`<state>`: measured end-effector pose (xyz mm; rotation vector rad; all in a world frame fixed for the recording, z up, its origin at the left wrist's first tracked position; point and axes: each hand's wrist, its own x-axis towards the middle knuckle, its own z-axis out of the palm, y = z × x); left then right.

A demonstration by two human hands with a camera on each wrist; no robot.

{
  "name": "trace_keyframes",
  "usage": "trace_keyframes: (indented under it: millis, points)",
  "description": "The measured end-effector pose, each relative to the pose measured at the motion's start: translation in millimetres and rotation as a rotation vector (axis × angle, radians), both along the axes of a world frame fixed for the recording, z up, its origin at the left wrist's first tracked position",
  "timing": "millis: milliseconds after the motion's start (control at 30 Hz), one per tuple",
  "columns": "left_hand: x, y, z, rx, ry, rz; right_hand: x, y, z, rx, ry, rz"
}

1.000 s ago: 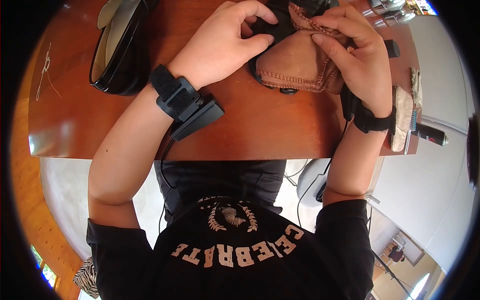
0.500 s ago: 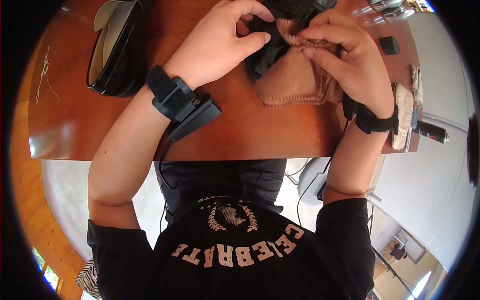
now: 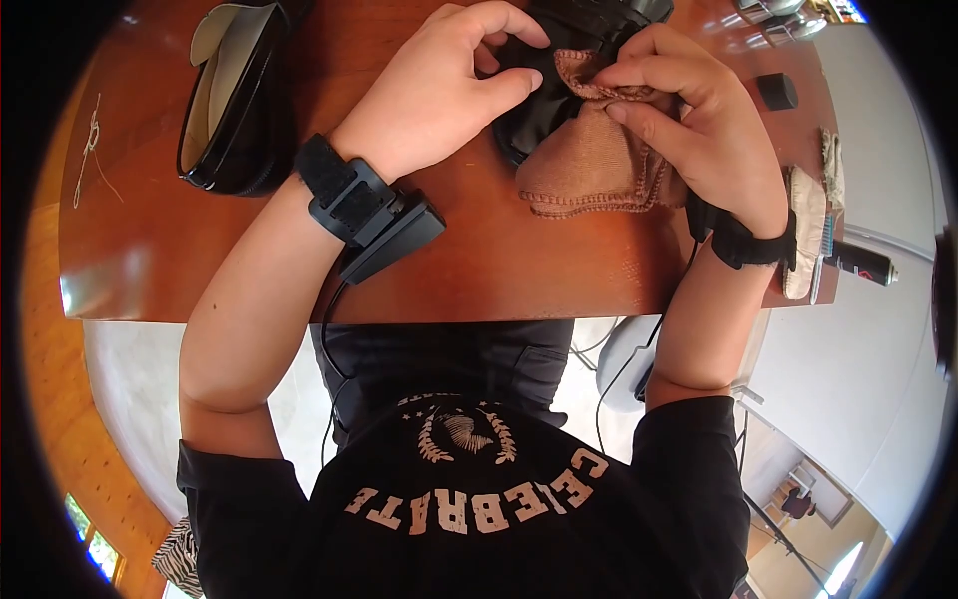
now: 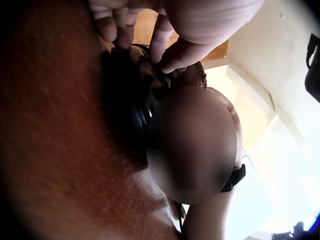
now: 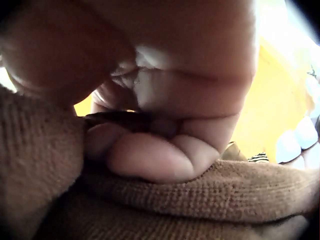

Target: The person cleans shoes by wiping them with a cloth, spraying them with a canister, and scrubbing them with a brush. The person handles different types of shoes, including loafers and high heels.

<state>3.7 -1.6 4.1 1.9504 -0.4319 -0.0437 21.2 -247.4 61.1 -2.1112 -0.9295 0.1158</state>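
Note:
In the head view, my right hand (image 3: 714, 130) pinches a folded brown cloth (image 3: 579, 165) with stitched edges between thumb and fingers. The cloth hangs over the near right part of a black shoe (image 3: 534, 125). At that shoe's left side, my left hand (image 3: 424, 95) has its fingers loosely bent, with thumb and fingertips at the shoe. The left wrist view has my left hand (image 4: 205, 22) with its fingertips on the dark, shiny shoe (image 4: 142, 112). Ribbed cloth (image 5: 240, 192) lies against the bent fingers of my right hand (image 5: 175, 95) in the right wrist view.
Another black shoe (image 3: 239, 130) with a pale lining lies at the left, near a thin string (image 3: 92, 140). On the right are a small black cylinder (image 3: 776, 92), a pale brush-like item (image 3: 801, 230) and a black can (image 3: 863, 263) beyond the table edge.
My right hand has moved slightly left and toward the body with the cloth, which folds differently. More of the black shoe shows. My left hand has barely moved.

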Motion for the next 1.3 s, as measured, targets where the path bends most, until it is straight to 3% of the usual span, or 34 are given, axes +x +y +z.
trace_keyframes:
  millis: [300, 467, 567, 600, 900, 1300]
  points:
    - [-0.8, -0.3, -0.8, -0.035, 0.044, 0.022, -10.0, 17.4, 9.0, 0.058, -0.084, -0.186]
    - [-2.4, -2.9, -4.5, 0.032, -0.073, 0.055, -3.3, 2.8, 3.9, -0.051, -0.048, -0.083]
    - [-4.4, -3.8, -4.9, 0.035, -0.096, 0.072, -5.4, 0.0, -0.7, 0.027, 0.119, -0.013]
    - [-4.6, -3.8, -5.7, 0.035, -0.103, 0.072, -4.8, 0.2, 2.5, -0.031, 0.059, 0.013]
    - [-8.4, -6.0, 1.0, 0.037, -0.04, 0.089, -4.7, 8.2, 5.3, 0.114, -0.119, -0.214]
    - [-6.0, -4.5, 0.2, 0.032, -0.044, 0.077, -6.6, 1.3, 4.9, -0.062, 0.078, -0.057]
